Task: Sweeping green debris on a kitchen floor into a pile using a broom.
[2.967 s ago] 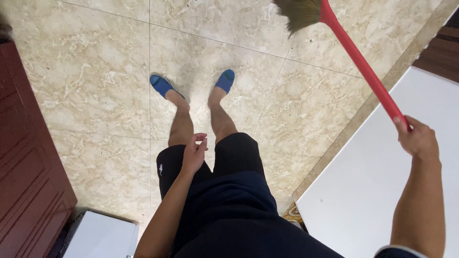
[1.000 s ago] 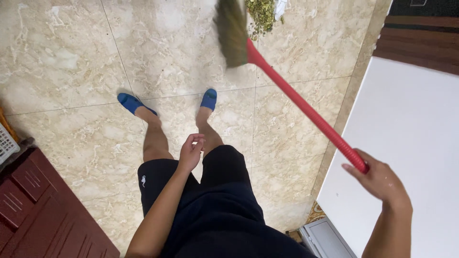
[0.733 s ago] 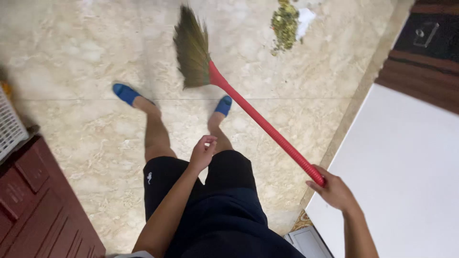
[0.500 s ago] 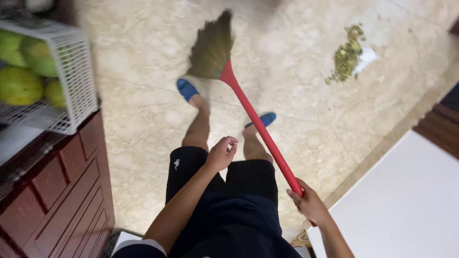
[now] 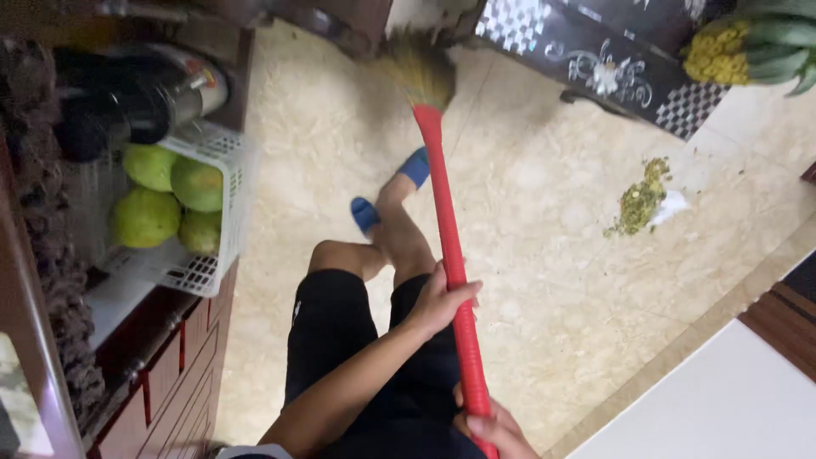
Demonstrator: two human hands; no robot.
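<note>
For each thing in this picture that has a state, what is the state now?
Broom: held by both hands, bristles far out over the floor.
Left hand: closed around the handle, midway.
Right hand: closed around the handle's lower end.
Debris pile: gathered in a heap on the floor.
White basket: upright, holding green fruits.

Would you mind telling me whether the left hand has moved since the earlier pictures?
Yes. The left hand, earlier empty against the black shorts, has come across onto the red broom handle and grips it above the right hand.
</note>
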